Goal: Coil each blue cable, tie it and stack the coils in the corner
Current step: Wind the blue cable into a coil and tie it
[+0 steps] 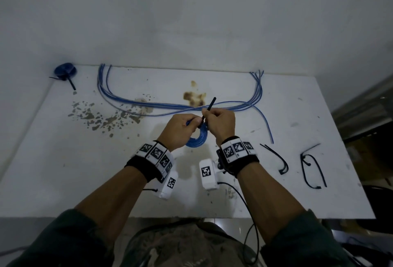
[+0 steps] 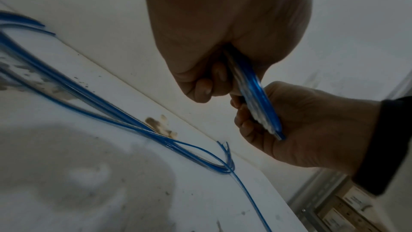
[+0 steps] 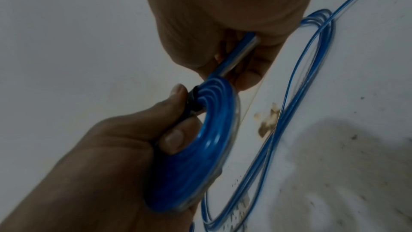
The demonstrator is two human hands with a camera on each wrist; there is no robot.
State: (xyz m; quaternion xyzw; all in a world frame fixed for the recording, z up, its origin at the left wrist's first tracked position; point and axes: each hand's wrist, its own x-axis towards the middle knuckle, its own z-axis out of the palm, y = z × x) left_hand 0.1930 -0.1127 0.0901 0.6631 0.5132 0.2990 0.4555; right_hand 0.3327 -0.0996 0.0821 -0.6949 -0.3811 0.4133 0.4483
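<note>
My left hand (image 1: 190, 123) grips a flat blue cable coil (image 1: 196, 140) above the middle of the white table (image 1: 63, 160). A black tie (image 1: 209, 107) wraps the coil's top, and my right hand (image 1: 213, 117) pinches its tail, which sticks up. In the right wrist view, the left hand's fingers (image 3: 174, 138) curl through the coil (image 3: 200, 156) next to the tie's band (image 3: 192, 100). The left wrist view shows the coil (image 2: 256, 98) edge-on between both hands. Several loose blue cables (image 1: 170, 105) lie behind. One tied coil (image 1: 64, 71) sits in the far left corner.
Two spare black ties (image 1: 277, 158) (image 1: 312, 169) lie on the table to the right of my right wrist. Brown stains (image 1: 194, 96) and chipped patches (image 1: 95, 117) mark the surface. A wall runs along the table's far edge. Dark shelving (image 1: 365, 117) stands past the right edge.
</note>
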